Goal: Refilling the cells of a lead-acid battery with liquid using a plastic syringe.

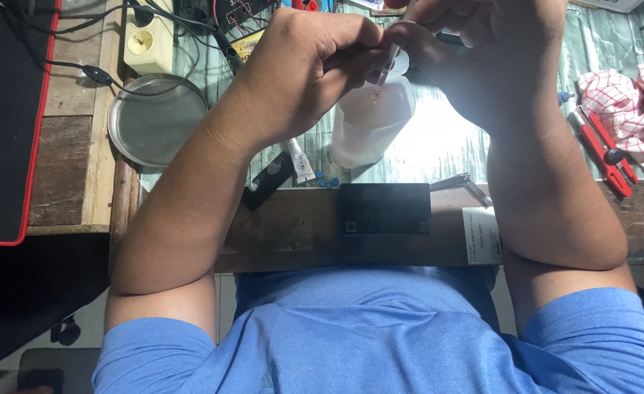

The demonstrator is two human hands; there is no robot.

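Blue shirt fabric (380, 328) fills the six o'clock edge nearest the lens, and past it, going left to right, one round metal dish (156, 120) sits at nine o'clock, one small white tube (301, 160) and one flat black box (385, 208) lie near centre, one white label with dark print (482, 235) lies at four o'clock, and one red-checked cloth (632, 109) sits at three o'clock. Both hands meet at twelve o'clock: the left hand (315, 69) is curled shut and the right hand (482, 51) pinches one thin white tool (391, 58) between fingertips. Its tip points down into one translucent plastic cup (369, 124) directly under the grip.
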